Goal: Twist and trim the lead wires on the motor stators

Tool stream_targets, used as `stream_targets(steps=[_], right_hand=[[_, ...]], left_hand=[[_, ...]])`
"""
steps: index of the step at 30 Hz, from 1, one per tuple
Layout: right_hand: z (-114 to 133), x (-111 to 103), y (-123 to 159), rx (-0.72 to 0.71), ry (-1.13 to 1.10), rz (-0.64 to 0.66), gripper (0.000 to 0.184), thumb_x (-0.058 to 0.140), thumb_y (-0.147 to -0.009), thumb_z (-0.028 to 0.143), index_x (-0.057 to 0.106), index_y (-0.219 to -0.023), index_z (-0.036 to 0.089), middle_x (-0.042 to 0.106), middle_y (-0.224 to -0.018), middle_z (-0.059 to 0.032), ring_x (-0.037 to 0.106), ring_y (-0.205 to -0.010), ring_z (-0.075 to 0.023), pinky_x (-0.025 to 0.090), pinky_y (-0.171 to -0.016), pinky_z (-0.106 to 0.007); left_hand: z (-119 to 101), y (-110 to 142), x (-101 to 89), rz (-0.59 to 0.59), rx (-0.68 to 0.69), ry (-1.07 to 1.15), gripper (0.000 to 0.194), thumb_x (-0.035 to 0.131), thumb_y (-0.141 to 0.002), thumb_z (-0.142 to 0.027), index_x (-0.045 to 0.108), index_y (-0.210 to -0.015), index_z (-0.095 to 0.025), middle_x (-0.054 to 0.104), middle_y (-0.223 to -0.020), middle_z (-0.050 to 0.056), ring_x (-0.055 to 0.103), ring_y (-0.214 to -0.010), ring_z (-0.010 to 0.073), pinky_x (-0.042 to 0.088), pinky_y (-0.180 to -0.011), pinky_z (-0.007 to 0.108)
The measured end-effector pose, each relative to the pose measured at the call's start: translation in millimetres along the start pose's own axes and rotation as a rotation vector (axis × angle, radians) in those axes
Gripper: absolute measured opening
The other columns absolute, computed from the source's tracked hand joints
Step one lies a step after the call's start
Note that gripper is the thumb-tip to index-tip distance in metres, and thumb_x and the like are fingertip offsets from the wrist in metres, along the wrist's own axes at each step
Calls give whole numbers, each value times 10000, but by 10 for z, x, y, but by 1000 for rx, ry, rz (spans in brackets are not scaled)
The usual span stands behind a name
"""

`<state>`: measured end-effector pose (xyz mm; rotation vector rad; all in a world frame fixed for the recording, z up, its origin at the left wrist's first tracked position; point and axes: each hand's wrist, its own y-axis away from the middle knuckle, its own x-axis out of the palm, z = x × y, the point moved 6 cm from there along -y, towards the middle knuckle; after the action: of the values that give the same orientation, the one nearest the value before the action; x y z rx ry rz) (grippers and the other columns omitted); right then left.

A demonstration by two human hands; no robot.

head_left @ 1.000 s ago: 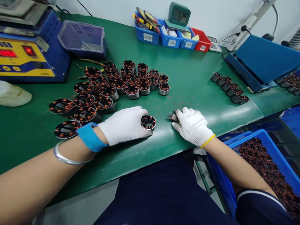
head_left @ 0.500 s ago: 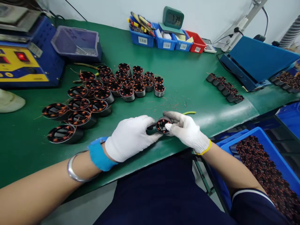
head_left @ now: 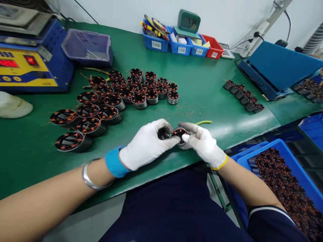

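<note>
Between my two gloved hands is a motor stator (head_left: 179, 133), a dark ring with copper windings inside, held just above the front part of the green bench. My right hand (head_left: 201, 140) grips it from the right, thumb over the rim and fingers around the far side. From the left, my left hand (head_left: 152, 143) pinches its edge, with the thumb reaching onto the ring and the fingers curled. A yellow-green handle (head_left: 204, 122) lies just behind my right hand. Loose copper wire clippings (head_left: 189, 109) are scattered beyond the stator.
Several standing stators (head_left: 111, 101) fill the bench's left middle. A blue-yellow soldering station (head_left: 27, 67) and purple bin (head_left: 87, 48) stand behind them. Small tool boxes (head_left: 156, 43) line the back. Farther right are a row of stators (head_left: 243, 95), a blue machine (head_left: 280, 67) and a full blue crate (head_left: 282, 144).
My left thumb has moved onto the stator's rim and the left fingers have curled more. The right hand keeps its hold. The whole view has shifted slightly.
</note>
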<state>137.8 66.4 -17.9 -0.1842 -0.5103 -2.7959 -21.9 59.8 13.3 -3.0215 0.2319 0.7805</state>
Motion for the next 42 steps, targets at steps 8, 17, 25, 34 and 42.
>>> stream_targets(steps=[8, 17, 25, 34, 42], right_hand=[[-18, 6, 39, -19, -89, 41, 532, 780, -702, 357, 579, -1165, 189, 709, -1048, -64, 700, -749, -147, 607, -651, -291], [-4, -12, 53, -42, -66, 14, 543, 781, -703, 349, 575, -1167, 158, 716, -990, -63, 681, -724, -127, 598, -685, -282], [-15, 76, 82, -4, -171, 51, 622, 790, -692, 413, 553, -1211, 167, 713, -972, -70, 696, -645, -141, 602, -621, -298], [-75, 40, 59, 3, -284, -42, 546, 818, -646, 383, 576, -1100, 201, 707, -948, -39, 687, -722, -154, 615, -672, -333], [-128, 30, 83, 17, -346, -47, 568, 804, -673, 397, 541, -1140, 206, 700, -929, -25, 690, -702, -143, 613, -703, -344]], left_hand=[[-15, 69, 99, 691, 37, 139, 213, 559, -622, -201, 370, -525, -202, 394, -524, -56, 345, -520, 90, 322, -513, 245], [63, 57, 173, 228, -53, 204, 225, 591, -795, -357, 520, -674, -181, 457, -588, -56, 393, -538, 88, 328, -498, 218], [166, 21, -148, -190, -157, 940, 242, 675, -607, -350, 504, -543, -192, 487, -477, -43, 437, -398, 103, 306, -352, 217], [15, 107, 80, 119, -142, 481, 233, 652, -763, -313, 528, -616, -181, 533, -511, -42, 498, -437, 99, 407, -452, 237], [86, 69, 46, -32, -221, 349, 326, 793, -586, -282, 583, -813, -179, 633, -686, -22, 571, -571, 135, 465, -528, 255]])
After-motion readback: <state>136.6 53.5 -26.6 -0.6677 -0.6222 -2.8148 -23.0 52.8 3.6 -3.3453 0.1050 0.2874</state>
